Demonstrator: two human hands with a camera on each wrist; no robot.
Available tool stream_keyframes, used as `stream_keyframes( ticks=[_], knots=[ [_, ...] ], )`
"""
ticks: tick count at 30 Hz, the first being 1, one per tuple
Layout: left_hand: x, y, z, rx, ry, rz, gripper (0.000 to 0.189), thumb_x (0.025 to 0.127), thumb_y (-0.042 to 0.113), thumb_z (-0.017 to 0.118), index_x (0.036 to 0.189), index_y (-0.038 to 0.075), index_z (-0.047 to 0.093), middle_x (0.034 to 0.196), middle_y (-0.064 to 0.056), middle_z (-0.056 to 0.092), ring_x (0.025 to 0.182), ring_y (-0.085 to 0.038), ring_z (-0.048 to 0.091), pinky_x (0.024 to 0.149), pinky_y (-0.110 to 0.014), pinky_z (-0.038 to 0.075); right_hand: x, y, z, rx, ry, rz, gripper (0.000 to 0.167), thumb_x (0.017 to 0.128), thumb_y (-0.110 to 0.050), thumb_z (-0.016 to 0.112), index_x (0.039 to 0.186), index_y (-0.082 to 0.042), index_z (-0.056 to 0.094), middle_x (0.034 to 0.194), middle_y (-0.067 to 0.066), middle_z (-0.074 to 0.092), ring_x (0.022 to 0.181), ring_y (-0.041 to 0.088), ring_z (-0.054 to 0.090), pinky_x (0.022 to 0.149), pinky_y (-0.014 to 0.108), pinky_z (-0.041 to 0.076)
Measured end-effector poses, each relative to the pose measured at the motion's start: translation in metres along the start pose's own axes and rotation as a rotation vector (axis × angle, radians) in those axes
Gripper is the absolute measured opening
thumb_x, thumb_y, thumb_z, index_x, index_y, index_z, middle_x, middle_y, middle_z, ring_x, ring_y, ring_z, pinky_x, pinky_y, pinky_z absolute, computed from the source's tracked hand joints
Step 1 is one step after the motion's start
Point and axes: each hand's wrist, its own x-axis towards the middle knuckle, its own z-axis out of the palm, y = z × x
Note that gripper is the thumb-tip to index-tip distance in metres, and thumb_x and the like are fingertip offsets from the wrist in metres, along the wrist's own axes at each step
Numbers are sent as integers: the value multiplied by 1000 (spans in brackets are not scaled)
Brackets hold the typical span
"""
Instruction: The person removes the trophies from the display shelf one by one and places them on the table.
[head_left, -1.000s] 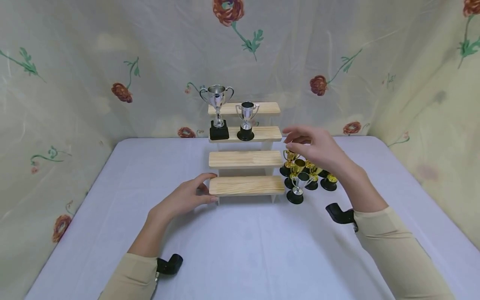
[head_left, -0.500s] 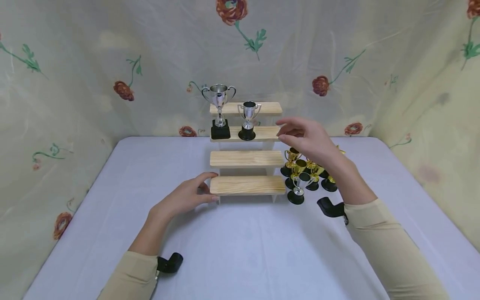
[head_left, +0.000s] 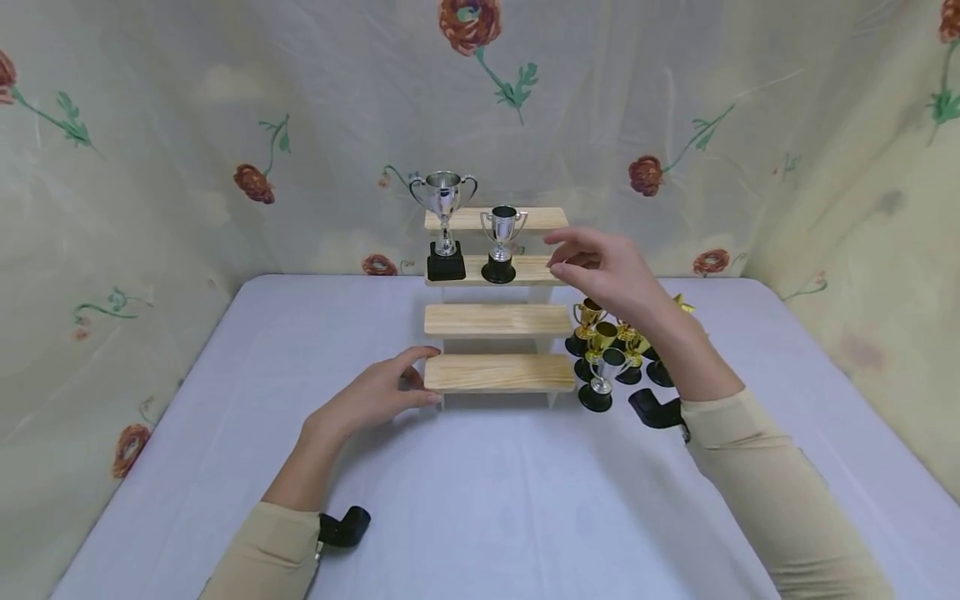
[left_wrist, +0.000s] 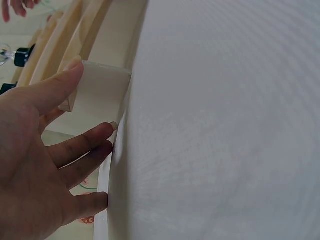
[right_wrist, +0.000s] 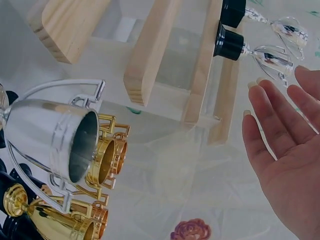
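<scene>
A stepped wooden display stand (head_left: pixel 495 321) rises in tiers on the table. My left hand (head_left: pixel 371 392) holds the left end of its lowest board, thumb at the front; in the left wrist view the other fingers (left_wrist: pixel 82 145) spread near the tablecloth. On the board second from the top stand a large silver trophy (head_left: pixel 446 225) with a square black base and a smaller silver trophy (head_left: pixel 501 243) with a round base. Near that board's right end hovers my right hand (head_left: pixel 603 267), fingers loosely bent, holding nothing; the right wrist view shows it beside the smaller trophy's cup (right_wrist: pixel 272 61).
Right of the stand, a silver trophy (head_left: pixel 602 379) and several gold trophies (head_left: pixel 602 337) stand close together, partly under my right forearm. A white cloth (head_left: pixel 480 492) covers the table. Behind hangs a flower-patterned curtain (head_left: pixel 337 100).
My right hand has moved left and slightly up, from above the gold trophies toward the board with the two silver trophies. My left hand stays at the lowest board.
</scene>
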Motion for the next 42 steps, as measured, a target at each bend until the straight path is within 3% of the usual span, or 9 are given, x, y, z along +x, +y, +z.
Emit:
stream_keyframes(
  ticks=[20, 33, 42],
  knots=[
    [-2, 1, -2, -8, 2, -11, 69, 87, 43, 74, 148, 36, 41, 110, -2, 67, 95, -19, 61, 78, -34, 49, 16, -9, 5, -17, 10, -3, 34, 96, -20, 63, 130, -17, 62, 109, 9, 72, 97, 20, 66, 86, 35, 49],
    [-1, 1, 0, -10, 3, 4, 67, 88, 44, 74, 147, 37, 42, 108, -2, 67, 95, -18, 61, 80, -34, 49, 23, -10, 7, -5, 41, -17, 31, 96, -21, 63, 127, -15, 64, 109, 8, 71, 94, 16, 65, 80, 29, 49],
    [-1, 2, -2, -20, -1, -4, 68, 88, 42, 74, 147, 37, 42, 108, -2, 67, 94, -19, 61, 79, -35, 49, 33, -12, 10, 32, 84, -22, 37, 96, -19, 65, 132, -18, 62, 106, 11, 71, 88, 14, 65, 75, 24, 48]
  ],
)
